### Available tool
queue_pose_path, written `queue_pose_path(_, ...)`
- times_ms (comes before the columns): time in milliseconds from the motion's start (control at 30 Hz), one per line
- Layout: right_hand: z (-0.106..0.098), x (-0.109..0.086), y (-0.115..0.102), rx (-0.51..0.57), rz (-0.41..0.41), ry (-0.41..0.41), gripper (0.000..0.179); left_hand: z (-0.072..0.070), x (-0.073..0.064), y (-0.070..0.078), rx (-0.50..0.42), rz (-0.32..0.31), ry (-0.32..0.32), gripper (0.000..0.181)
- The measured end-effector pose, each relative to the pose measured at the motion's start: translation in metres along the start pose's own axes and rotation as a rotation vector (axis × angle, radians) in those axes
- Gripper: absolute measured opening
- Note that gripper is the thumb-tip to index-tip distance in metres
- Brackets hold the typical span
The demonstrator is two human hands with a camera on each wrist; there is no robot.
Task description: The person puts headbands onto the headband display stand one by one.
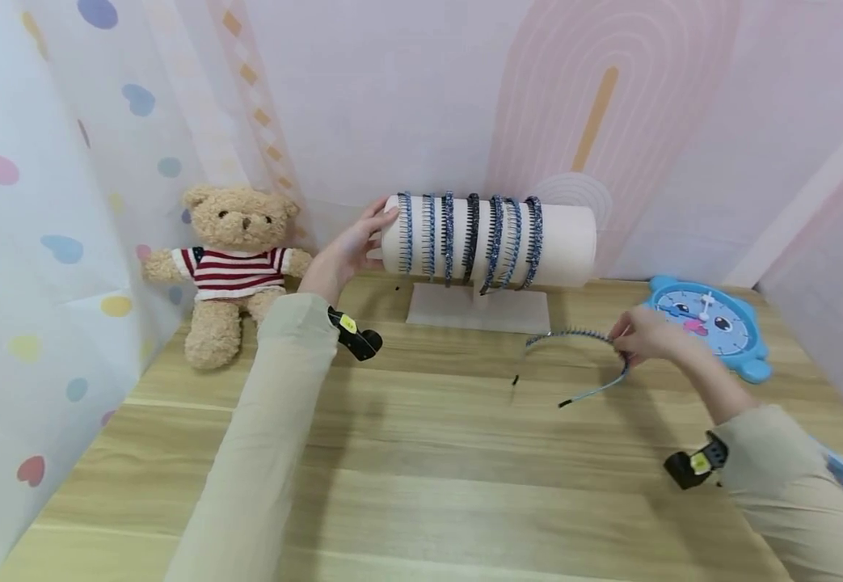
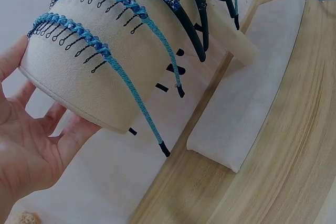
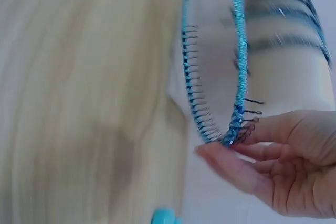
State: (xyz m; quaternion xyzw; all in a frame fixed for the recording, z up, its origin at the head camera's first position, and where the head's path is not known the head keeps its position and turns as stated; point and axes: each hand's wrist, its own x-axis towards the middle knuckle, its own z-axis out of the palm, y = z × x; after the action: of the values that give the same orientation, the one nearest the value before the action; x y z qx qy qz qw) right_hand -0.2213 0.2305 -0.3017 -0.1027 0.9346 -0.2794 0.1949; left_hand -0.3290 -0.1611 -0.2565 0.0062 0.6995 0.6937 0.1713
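Observation:
A padded white headband stand [image 1: 570,242], a horizontal roll on a post and flat base, carries several blue and black toothed headbands [image 1: 495,242]. At its left end my left hand [image 1: 351,246] grips the roll, fingers and thumb spread around the rim; in the left wrist view the hand [image 2: 39,140] is beside the outermost headband [image 2: 123,77]. My right hand [image 1: 647,333] pinches a separate blue headband [image 1: 581,333] near the middle of its arc, in front of the stand. In the right wrist view, thumb and fingers hold this toothed headband [image 3: 240,61], with its arms pointing away from the hand.
A teddy bear [image 1: 239,234] in a striped sweater sits at the back left. Behind my right hand lies a blue animal-shaped clock [image 1: 719,323]. A blue-edged object [image 1: 841,469] shows partly beyond the right sleeve. Patterned cloth [image 1: 406,97] hangs behind the wooden table [image 1: 421,485].

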Motion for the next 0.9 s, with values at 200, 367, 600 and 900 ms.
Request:
queue_pose_path(200, -0.027, -0.013, 0.024, 0.317, 0.096, 0.127, 0.055, -0.002, -0.001, 0.001, 0.009, -0.006, 0.002, 0.062)
queue_pose_path(367, -0.029, -0.015, 0.018, 0.426, 0.120, 0.231, 0.075, -0.001, 0.000, 0.001, 0.018, 0.000, -0.007, 0.062)
queue_pose_path(600, -0.029, -0.005, -0.011, 0.605, 0.051, 0.477, 0.069, 0.000, 0.001, -0.001, 0.009, -0.001, 0.002, 0.061)
queue_pose_path(900, -0.032, 0.009, -0.048, 0.424, -0.090, 0.589, 0.053, 0.001, 0.001, 0.000, 0.010, -0.005, 0.015, 0.060)
